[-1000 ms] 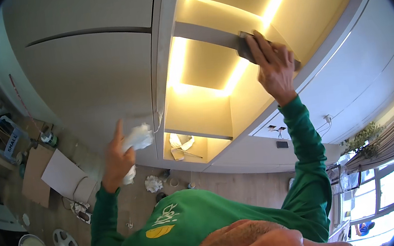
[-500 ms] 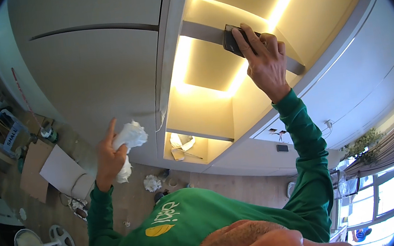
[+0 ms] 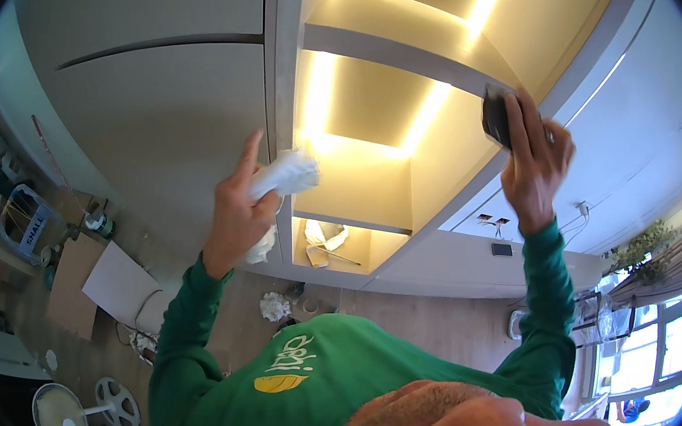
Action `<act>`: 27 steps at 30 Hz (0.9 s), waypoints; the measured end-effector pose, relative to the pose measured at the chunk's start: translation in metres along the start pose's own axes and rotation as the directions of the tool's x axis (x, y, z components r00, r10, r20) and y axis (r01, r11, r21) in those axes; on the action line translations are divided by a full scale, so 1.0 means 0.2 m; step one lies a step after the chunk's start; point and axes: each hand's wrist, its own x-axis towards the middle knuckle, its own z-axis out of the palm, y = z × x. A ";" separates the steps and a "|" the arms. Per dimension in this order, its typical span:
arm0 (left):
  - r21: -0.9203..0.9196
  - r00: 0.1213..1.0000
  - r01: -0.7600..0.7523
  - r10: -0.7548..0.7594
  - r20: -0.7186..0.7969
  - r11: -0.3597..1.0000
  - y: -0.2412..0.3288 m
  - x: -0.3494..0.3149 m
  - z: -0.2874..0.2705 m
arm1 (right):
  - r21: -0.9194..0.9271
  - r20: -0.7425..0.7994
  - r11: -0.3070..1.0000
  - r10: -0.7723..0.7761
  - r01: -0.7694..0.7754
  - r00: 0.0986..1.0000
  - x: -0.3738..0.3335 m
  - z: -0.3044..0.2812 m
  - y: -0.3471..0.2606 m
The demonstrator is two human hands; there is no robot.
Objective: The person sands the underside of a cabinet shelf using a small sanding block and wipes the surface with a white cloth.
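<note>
The main risk lies at the dark block (image 3: pixel 496 118), which sits up by the right end of the shelf (image 3: pixel 390 56): if it tipped in the grip, a corner could dent or scratch the shelf's front edge or the pale upright (image 3: pixel 472 185) beside it. The arm's high reach could cause that, since it leaves little steadiness. The white cloth (image 3: pixel 286 174) bulges loosely, so a slack hold could let it drop or snag on the cabinet's edge. The right hand (image 3: pixel 531 170) is raised, its wrist below, its long fingers laid over the block and pinching it; whether the block touches the shelf I cannot tell, and the thumb is hidden. The left hand (image 3: pixel 237 204) is lower, in front of the cabinet door (image 3: pixel 154 125), forefinger pointing up and the others curled around the cloth, with the elbow bent near the body.
</note>
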 end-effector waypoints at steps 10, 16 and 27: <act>0.311 0.977 -0.200 0.166 0.133 0.929 0.35 0.59 0.30 | 0.806 0.520 -0.194 0.684 -0.560 0.512 -0.51 -0.12 -0.26; 0.430 0.938 -0.284 0.157 0.308 0.857 0.51 0.66 0.52 | 0.753 0.501 -0.098 0.727 -0.651 0.470 -0.57 -0.19 -0.18; 0.286 0.839 -0.481 0.341 0.424 0.829 0.58 0.72 0.74 | 0.390 0.180 0.616 0.678 -0.684 0.713 -0.22 -0.12 -0.25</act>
